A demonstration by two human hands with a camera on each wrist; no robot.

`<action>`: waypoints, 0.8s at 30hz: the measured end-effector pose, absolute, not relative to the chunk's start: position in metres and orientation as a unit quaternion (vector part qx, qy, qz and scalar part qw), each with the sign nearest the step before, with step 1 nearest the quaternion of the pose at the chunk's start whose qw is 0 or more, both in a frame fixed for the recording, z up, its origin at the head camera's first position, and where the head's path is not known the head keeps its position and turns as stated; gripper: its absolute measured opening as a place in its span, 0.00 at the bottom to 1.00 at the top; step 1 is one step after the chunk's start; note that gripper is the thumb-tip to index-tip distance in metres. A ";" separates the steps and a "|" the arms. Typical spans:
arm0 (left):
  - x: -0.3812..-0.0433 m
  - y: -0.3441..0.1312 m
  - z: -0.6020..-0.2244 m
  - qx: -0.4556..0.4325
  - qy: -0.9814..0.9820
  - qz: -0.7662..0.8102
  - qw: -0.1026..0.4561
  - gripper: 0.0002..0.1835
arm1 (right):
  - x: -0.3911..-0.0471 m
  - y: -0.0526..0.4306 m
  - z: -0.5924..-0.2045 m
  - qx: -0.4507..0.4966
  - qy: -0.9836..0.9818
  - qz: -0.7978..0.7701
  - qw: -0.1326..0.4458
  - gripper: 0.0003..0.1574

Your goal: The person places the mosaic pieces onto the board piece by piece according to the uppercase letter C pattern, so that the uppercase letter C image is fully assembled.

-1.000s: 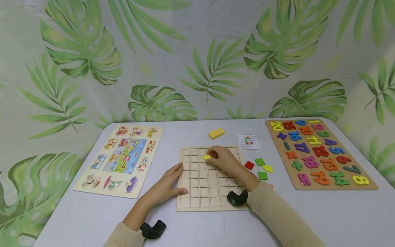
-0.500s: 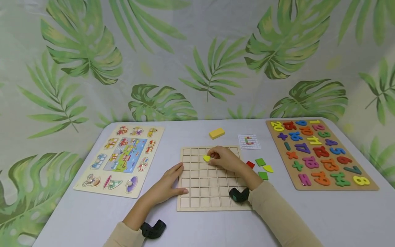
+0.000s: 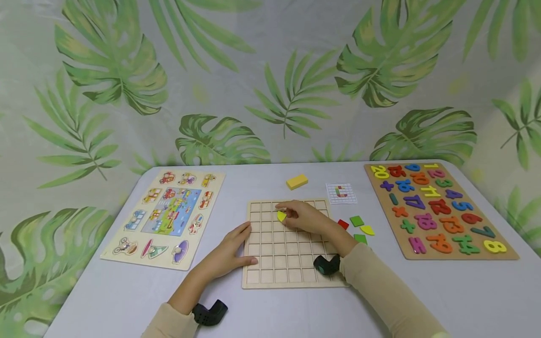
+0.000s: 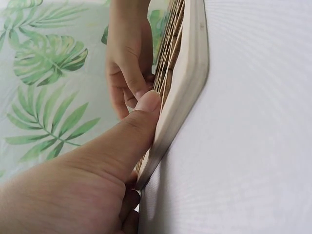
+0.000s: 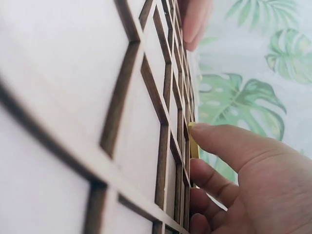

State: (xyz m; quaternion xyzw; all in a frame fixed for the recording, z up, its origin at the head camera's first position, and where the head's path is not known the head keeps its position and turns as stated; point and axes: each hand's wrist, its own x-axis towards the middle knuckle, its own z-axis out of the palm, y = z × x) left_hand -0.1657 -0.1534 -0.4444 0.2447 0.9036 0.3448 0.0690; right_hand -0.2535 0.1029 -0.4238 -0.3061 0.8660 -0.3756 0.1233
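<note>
A pale wooden grid board (image 3: 280, 262) lies flat on the table. My left hand (image 3: 227, 253) rests at its left edge, thumb on the top rim in the left wrist view and the other fingers along the side, partly hidden. Over the board's upper part, my right hand (image 3: 305, 217) holds a small yellow rounded-corner tile (image 3: 281, 216) at a grid cell. The right wrist view shows the thumb on the tile's edge (image 5: 194, 141), close to the board surface. Its index finger reaches past the tile in the head view. Whether the tile lies fully inside the cell cannot be told.
Right of the board lie red (image 3: 343, 224), green (image 3: 357, 221) and yellow (image 3: 367, 230) tiles. Behind are a pattern card (image 3: 341, 193) and a yellow block (image 3: 297, 181). A vehicle puzzle (image 3: 148, 244) stands left, a number puzzle (image 3: 422, 211) right.
The yellow tile has turned and shifted slightly left under my right hand, showing more of its face. The right index finger has stretched out to the left. My left hand has stayed put.
</note>
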 end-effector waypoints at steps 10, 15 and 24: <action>-0.166 -0.153 -0.444 0.241 0.908 0.336 0.072 0.48 | -0.253 0.101 -0.424 -0.267 0.875 -0.384 0.123 0.14; -0.165 -0.153 -0.444 0.240 0.908 0.336 0.072 0.47 | -0.252 0.099 -0.423 -0.255 0.876 -0.391 0.119 0.13; -0.166 -0.154 -0.444 0.242 0.906 0.340 0.073 0.47 | -0.251 0.095 -0.424 -0.257 0.892 -0.362 0.091 0.10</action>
